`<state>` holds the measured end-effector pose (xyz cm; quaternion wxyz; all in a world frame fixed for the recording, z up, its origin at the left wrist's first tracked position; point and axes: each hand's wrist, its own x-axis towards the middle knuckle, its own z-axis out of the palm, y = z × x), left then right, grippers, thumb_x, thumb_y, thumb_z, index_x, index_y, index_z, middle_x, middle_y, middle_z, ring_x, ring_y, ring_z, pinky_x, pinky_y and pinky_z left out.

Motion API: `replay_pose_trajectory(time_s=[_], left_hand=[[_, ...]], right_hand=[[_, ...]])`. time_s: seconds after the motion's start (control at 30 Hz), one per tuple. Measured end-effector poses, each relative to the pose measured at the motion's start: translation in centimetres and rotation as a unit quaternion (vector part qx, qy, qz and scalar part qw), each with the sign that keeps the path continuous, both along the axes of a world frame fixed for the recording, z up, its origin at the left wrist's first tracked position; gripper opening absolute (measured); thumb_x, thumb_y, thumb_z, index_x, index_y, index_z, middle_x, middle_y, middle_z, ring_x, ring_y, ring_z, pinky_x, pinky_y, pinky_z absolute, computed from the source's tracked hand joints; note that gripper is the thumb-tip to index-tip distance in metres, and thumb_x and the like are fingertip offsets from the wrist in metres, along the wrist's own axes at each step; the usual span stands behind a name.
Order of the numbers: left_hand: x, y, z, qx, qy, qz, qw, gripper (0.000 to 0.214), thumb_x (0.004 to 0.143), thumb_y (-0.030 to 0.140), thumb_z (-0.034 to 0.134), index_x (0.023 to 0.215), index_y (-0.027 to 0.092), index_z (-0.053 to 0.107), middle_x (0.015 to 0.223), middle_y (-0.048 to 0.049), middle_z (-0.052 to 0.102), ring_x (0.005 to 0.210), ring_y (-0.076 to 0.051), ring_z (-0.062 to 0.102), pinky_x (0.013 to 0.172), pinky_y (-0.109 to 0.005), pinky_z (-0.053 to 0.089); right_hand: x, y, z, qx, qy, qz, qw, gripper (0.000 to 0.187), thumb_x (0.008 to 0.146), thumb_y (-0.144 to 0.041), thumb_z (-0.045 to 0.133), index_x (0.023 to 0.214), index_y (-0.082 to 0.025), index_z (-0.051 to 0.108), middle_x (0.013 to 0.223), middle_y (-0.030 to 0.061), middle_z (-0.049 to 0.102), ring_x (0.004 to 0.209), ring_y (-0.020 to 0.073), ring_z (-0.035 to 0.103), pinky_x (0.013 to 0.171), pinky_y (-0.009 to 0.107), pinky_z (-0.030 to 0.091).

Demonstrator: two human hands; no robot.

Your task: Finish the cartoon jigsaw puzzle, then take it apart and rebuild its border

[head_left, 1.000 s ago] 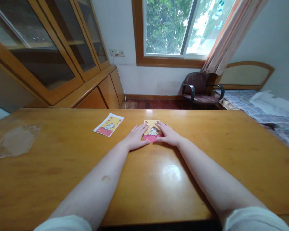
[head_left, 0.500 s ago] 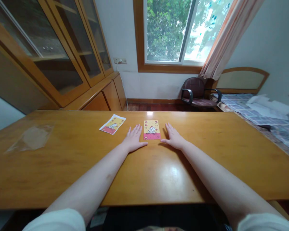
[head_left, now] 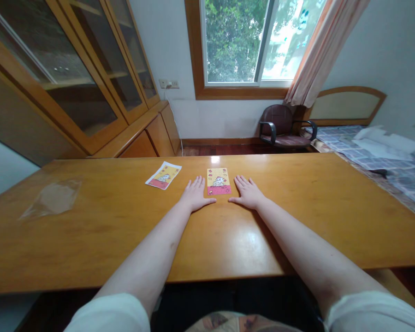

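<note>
A yellow and pink picture card with a cartoon animal lies flat on the wooden table. My left hand rests palm down just left of it, fingers stretched out, thumb pointing toward the card's lower edge. My right hand lies flat just right of the card, fingers spread. Neither hand holds anything. A second card of the same kind lies askew further left, out of reach of the left hand's fingers.
A clear plastic sleeve lies on the table's left part. Glass-door cabinets stand along the left wall. Beyond the table are a dark armchair, a window with a curtain, and a bed with papers at right.
Both hands slid off the middle card to either side of it and now lie flat on the table. The camera view pulled back and tilted down slightly.
</note>
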<state>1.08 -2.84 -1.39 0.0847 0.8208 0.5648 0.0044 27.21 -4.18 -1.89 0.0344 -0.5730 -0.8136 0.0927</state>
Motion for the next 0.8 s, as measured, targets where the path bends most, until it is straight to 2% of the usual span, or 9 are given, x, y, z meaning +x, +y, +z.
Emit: replay_pose_trajectory(time_s=[0.8], left_hand=[[0.01,0.23,0.03,-0.001,-0.011,0.005,1.000,0.110,0.072,0.081,0.044,0.153,0.010,0.019,0.159,-0.0190,0.012,0.149,-0.031,0.011,0.120,-0.049,0.008]], right_hand=[[-0.01,0.17,0.09,-0.012,0.002,-0.006,1.000,0.110,0.074,-0.083,0.043,0.154,-0.012,0.018,0.160,0.0163,0.014,0.148,0.0302,0.010,0.118,0.050,0.007]])
